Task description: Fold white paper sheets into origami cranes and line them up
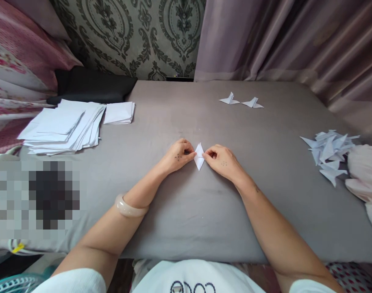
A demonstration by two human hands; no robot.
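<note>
A small diamond-shaped piece of folded white paper [199,158] is held between my two hands, just above or on the grey cloth surface [201,211]. My left hand [180,154] pinches its left corner between thumb and fingers. On the opposite side, my right hand [220,159] grips the right corner the same way. A crease runs across the paper's middle, and its points face away from me and toward me.
Stacked white sheets [64,126] lie at the left, with a smaller paper stack [119,112] beside them. Two folded paper birds [229,99] sit at the far right. A heap of folded paper pieces [330,148] rests near a pale bundled cloth [364,175].
</note>
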